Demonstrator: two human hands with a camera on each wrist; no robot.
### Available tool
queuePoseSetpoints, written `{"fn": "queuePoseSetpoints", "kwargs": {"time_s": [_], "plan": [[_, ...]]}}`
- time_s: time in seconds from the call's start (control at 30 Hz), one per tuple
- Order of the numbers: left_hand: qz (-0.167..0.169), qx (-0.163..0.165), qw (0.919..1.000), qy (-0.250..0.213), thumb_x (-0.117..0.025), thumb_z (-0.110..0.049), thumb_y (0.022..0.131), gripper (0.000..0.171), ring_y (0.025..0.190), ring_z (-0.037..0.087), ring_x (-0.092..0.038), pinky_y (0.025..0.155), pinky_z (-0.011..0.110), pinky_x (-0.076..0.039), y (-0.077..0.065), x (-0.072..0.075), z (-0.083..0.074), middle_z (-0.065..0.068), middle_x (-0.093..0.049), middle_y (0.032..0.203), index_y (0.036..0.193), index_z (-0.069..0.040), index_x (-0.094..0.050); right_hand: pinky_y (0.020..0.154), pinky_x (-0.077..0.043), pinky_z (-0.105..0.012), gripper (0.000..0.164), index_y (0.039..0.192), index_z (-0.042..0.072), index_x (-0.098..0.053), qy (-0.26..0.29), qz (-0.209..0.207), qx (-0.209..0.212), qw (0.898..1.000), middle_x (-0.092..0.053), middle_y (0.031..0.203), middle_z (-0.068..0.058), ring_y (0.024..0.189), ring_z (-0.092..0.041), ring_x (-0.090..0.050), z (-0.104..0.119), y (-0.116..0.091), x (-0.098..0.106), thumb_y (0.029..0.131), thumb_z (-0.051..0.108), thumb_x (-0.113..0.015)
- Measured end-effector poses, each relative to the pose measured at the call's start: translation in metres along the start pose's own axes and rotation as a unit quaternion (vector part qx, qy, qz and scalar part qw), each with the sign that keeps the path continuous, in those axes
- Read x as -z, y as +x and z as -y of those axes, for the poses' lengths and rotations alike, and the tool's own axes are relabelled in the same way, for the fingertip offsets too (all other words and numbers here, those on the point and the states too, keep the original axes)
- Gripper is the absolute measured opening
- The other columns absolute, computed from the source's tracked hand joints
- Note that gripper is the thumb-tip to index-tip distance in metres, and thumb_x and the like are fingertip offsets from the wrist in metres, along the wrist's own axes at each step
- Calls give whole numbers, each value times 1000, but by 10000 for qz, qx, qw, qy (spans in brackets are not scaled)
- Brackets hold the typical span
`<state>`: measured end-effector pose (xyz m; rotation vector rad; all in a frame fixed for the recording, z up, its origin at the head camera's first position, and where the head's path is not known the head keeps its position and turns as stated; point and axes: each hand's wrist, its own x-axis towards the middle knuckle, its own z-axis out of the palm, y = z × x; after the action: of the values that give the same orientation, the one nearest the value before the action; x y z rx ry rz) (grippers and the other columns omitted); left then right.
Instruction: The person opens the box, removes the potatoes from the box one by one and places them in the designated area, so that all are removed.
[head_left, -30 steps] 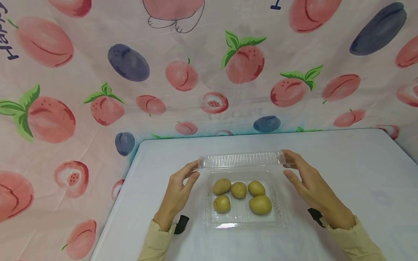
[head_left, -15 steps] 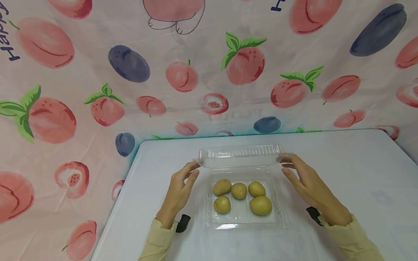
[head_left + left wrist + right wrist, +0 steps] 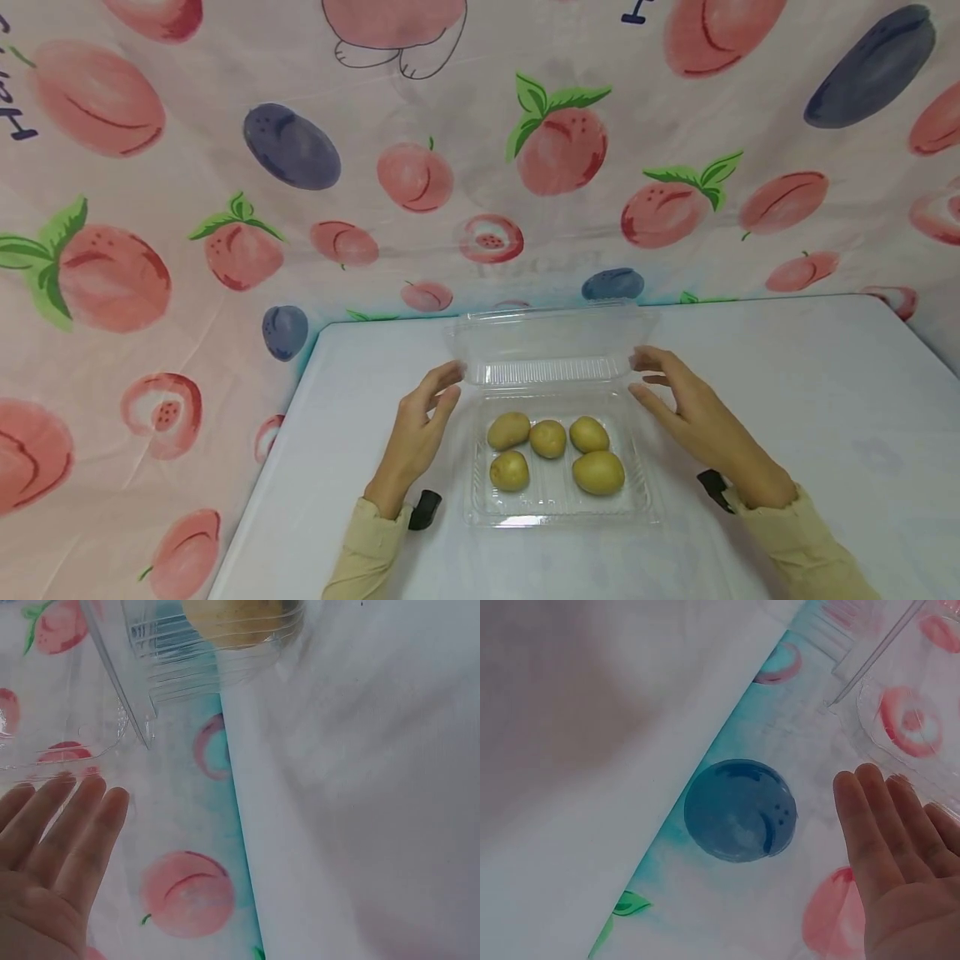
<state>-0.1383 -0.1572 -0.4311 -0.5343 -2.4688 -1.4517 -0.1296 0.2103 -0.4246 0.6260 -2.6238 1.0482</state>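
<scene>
White table [image 3: 795, 367] | clear container [image 3: 551, 502]: lid [image 3: 551, 342] raised at base's twelve o'clock | right hand [image 3: 697, 417]: toward two, fingers straight, thumb spread wide, fingertips at lid's edge, contact unclear | left hand [image 3: 413, 433]: toward ten, equally wide, fingers straight | potatoes [image 3: 548, 439]: five in base, largest near four

The head camera looks forward and down; closer wrist views share the container [image 3: 551, 485].

Glare is caught on the front rim of the clear plastic clamshell [image 3: 522, 522]; in the dim right wrist view, the white tabletop [image 3: 562, 802] is softly shadowed.
</scene>
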Motion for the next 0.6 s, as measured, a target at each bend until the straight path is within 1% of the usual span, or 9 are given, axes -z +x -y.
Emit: {"fn": "queuePoseSetpoints", "kwargs": {"time_s": [0.03, 0.1, 0.2, 0.3, 0.37, 0.43, 0.53, 0.57, 0.6], "plan": [[13, 18, 10000, -32, -52, -22, 105, 36, 126, 20, -59, 101, 47, -52, 0, 0, 0, 6, -63, 135, 140, -12, -54, 98, -52, -34, 53, 143, 1, -39, -18, 4, 21, 10000, -58, 129, -11, 118, -28, -58, -1, 1, -1, 98, 13, -64], [35, 31, 9999, -126, -52, -19, 104, 38, 127, 23, -58, 102, 49, -52, 1, -2, 0, 8, -61, 137, 142, -12, -52, 96, -52, -42, 60, 145, 0, -36, -31, -8, 66, 10000, -58, 129, -13, 119, -27, -57, -2, 2, -3, 94, 10, -68], [49, 89, 9996, -244, -53, -16, 104, 41, 128, 27, -57, 102, 53, -50, 1, -4, 1, 11, -59, 140, 144, -10, -49, 94, -52, -43, 69, 146, 0, -33, 7, -64, 140, 9999, -57, 130, -14, 119, -27, -56, -5, 4, -5, 90, 5, -73], [70, 158, 9993, -336, -53, -15, 104, 42, 129, 31, -55, 102, 57, -49, 2, -6, 3, 14, -56, 142, 145, -9, -47, 97, -52, -26, 77, 148, 0, -30, 81, -137, 294, 9994, -55, 131, -16, 118, -29, -56, -8, 6, -8, 86, 1, -75], [90, 195, 9992, -352, -53, -16, 104, 44, 130, 30, -55, 102, 56, -50, 3, -7, 4, 14, -55, 143, 146, -9, -46, 99, -47, -13, 82, 149, -1, -29, 155, -184, 429, 9988, -53, 132, -17, 117, -30, -55, -10, 7, -9, 83, -2, -77], [113, 209, 9989, -406, -56, -17, 103, 45, 129, 29, -56, 102, 52, -51, 4, -8, 6, 12, -54, 144, 146, -9, -46, 98, -41, -4, 87, 150, -2, -28, 210, -216, 513, 9982, -52, 133, -17, 117, -30, -55, -13, 9, -11, 80, -3, -79], [131, 163, 9987, -466, -65, -17, 98, 52, 129, 27, -55, 101, 44, -53, 6, -11, 9, 9, -52, 146, 146, -7, -46, 98, -40, -3, 91, 149, -3, -27, 277, -198, 514, 9981, -49, 135, -17, 117, -30, -54, -15, 10, -13, 76, -4, -82], [129, 137, 9986, -496, -67, -15, 96, 54, 129, 28, -55, 100, 43, -54, 7, -12, 11, 8, -52, 146, 145, -6, -46, 98, -41, -5, 92, 149, -2, -27, 282, -170, 470, 9983, -48, 136, -17, 117, -30, -54, -15, 11, -13, 76, -4, -83], [121, 111, 9986, -505, -70, -12, 94, 57, 129, 28, -55, 100, 42, -54, 7, -13, 12, 8, -51, 146, 145, -6, -46, 98, -45, -9, 92, 149, -2, -27, 277, -129, 417, 9987, -47, 137, -17, 117, -30, -54, -15, 11, -14, 76, -3, -83]]}}
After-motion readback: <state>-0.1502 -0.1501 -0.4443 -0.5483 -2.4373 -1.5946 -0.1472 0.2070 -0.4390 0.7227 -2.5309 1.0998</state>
